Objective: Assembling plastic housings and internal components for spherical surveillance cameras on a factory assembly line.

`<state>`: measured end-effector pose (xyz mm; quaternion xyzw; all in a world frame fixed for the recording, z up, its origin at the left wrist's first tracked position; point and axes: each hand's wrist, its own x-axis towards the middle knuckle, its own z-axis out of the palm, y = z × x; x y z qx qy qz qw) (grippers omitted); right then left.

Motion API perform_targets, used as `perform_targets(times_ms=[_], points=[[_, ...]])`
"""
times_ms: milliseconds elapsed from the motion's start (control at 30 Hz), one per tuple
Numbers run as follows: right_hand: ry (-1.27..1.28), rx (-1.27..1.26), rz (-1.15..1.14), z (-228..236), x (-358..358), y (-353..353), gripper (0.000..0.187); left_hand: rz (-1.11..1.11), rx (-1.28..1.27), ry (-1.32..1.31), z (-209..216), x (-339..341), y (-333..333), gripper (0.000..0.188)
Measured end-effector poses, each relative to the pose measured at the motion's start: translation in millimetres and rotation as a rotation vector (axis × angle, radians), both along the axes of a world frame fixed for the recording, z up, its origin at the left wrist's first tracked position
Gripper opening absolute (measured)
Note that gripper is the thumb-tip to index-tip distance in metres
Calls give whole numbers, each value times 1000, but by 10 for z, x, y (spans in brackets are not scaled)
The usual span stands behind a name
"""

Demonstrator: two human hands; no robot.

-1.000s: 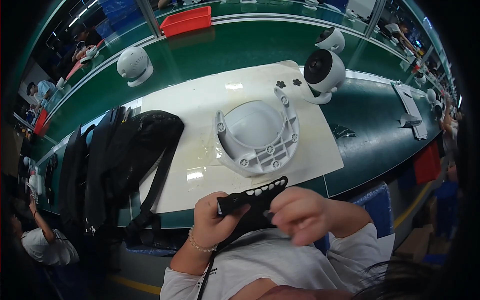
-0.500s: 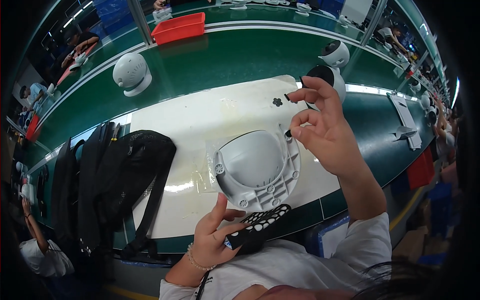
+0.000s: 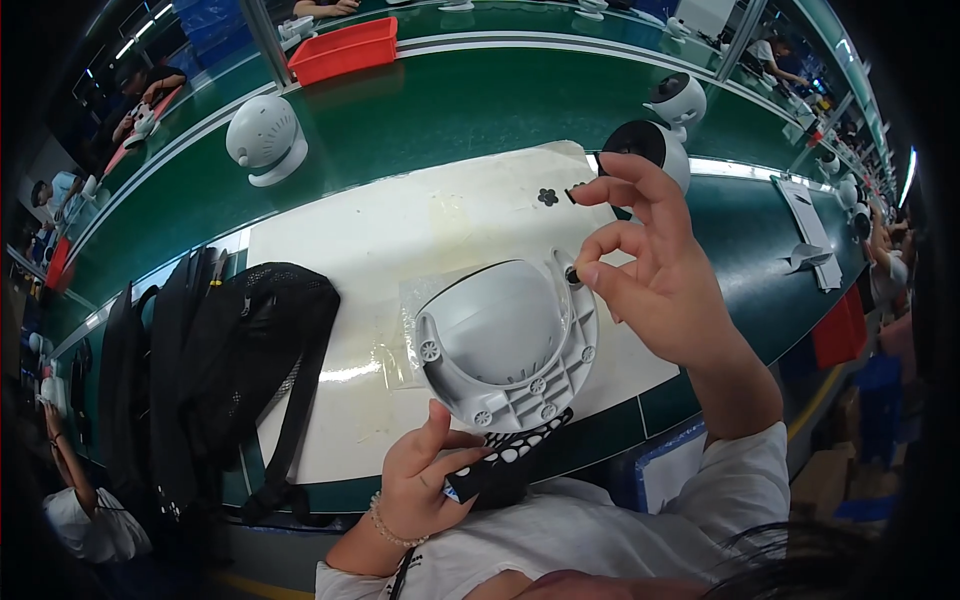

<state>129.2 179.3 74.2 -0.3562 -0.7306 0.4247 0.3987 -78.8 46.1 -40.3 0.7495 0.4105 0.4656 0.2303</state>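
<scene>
A white rounded plastic housing [image 3: 497, 318] lies on the pale mat in front of me, its curved rim with several round ribbed posts facing up. My right hand [image 3: 655, 270] pinches a small black pad [image 3: 573, 274] between thumb and forefinger, at the upper right end of that rim. Whether the pad touches the post there is hidden by the fingertips. Below the housing, my left hand [image 3: 425, 475] grips a black sheet [image 3: 515, 447] with rows of white round spots. The sheet is tilted near the housing's lower edge.
A black mesh bag [image 3: 262, 345] with straps lies at left on the pale mat [image 3: 350, 240]. Beyond stand a white device [image 3: 265, 138], a red tray [image 3: 345, 50] and two white-and-black devices [image 3: 680, 98] at right. A small black flower-shaped piece [image 3: 547, 197] lies near the mat's far edge.
My right hand has brought the black pad slightly down and left, closer against the housing's rim. My left hand keeps hold of the sheet. The whole view has shifted a little.
</scene>
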Motion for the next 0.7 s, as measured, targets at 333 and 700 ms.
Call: perform_targets(times_ms=[333,700], points=[[-398,625,129,-46,95,-169,50,13,4,-11,-29,36,4,25],[-115,444,256,-87,-358,-98,48,1,27,-10,-23,29,9,25]])
